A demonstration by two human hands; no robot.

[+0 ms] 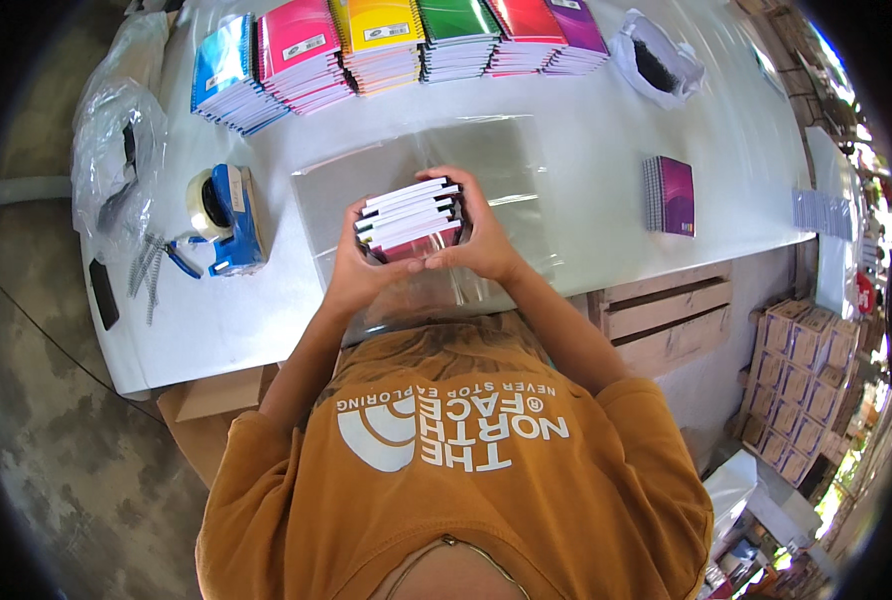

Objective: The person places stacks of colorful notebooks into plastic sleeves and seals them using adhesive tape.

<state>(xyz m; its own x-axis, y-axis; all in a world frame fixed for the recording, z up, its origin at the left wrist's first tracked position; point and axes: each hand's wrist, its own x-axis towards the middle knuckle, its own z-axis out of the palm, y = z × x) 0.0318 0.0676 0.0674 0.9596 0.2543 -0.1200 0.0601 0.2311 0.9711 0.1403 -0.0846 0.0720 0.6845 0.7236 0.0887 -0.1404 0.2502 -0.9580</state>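
Note:
Between my two hands is a small stack of spiral notebooks [411, 218], its white page edges turned up and a dark red cover on the side nearest me. My left hand [359, 262] wraps the stack's left side, and my right hand [483, 235] clasps its right side. Both thumbs meet at the near face. Beneath the stack, clear plastic sheets [336, 180] lie flat on the table. Most of the covers in the stack are hidden by my fingers and by each other.
Stacks of coloured spiral notebooks [301, 55] line the table's far side. A blue tape dispenser [236, 220], pliers [183, 260] and wire spirals [146, 270] sit left. One purple notebook [676, 197] lies right, below a white bag [681, 75]. Boxes [796, 370] are piled at right.

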